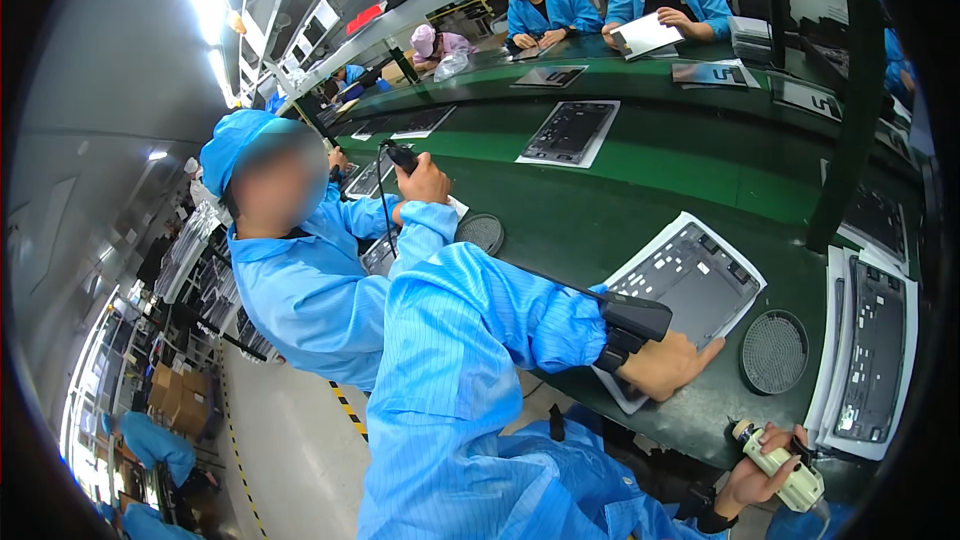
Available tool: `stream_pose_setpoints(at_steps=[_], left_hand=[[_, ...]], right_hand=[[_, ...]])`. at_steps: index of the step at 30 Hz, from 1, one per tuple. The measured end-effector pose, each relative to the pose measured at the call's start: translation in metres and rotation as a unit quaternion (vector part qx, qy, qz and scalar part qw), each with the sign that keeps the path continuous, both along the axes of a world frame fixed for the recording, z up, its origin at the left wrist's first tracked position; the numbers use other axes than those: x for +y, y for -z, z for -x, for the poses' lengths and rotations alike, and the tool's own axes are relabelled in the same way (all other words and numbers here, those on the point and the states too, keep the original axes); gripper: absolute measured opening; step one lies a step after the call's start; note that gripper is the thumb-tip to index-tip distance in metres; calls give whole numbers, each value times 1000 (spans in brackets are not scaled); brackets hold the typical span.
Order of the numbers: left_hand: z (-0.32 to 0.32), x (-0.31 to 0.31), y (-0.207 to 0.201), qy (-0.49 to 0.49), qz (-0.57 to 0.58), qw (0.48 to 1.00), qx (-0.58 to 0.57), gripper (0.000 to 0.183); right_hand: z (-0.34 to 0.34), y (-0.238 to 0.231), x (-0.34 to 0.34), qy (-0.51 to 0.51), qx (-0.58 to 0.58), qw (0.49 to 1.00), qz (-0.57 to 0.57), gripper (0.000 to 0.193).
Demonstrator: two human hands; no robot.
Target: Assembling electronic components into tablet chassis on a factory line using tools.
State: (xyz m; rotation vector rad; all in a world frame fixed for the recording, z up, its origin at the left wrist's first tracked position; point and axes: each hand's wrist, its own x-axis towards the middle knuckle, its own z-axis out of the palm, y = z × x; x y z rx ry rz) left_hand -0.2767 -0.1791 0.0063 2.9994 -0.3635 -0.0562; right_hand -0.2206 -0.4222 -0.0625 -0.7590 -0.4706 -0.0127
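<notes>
My left hand (pixel 668 366), with a black device strapped at its wrist, lies over the near right edge of a flat dark grey device panel (pixel 690 278). Its index finger stretches out; the other fingers are partly hidden. The panel has several small white patches and rests on a white sheet. Off the bench's near edge, my right hand (pixel 758 475) wraps round a cream corded electric screwdriver (pixel 778 462). Between the panel and the stacked panels sits a round black dish (pixel 774 351) with a gridded surface.
More dark panels on white sheets (pixel 872 350) lie at the right; others (pixel 568 133) line the green bench (pixel 640 202). At my left, a co-worker (pixel 310 260) holds a black corded tool near another round dish (pixel 480 233). A dark post (pixel 850 130) rises at the right.
</notes>
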Motion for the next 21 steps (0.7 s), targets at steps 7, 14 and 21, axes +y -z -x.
stream_pose_setpoints(at_steps=[7,14,21], left_hand=[[0,-5,-47,-34,289,936,197,76],[-41,73,-24,12,273,944,-185,23],[-48,148,26,-109,164,930,-311,21]], right_hand=[[-3,0,0,-12,-20,1000,3,42],[-5,1,-3,8,-7,1000,18,42],[-11,5,-6,36,11,999,32,42]])
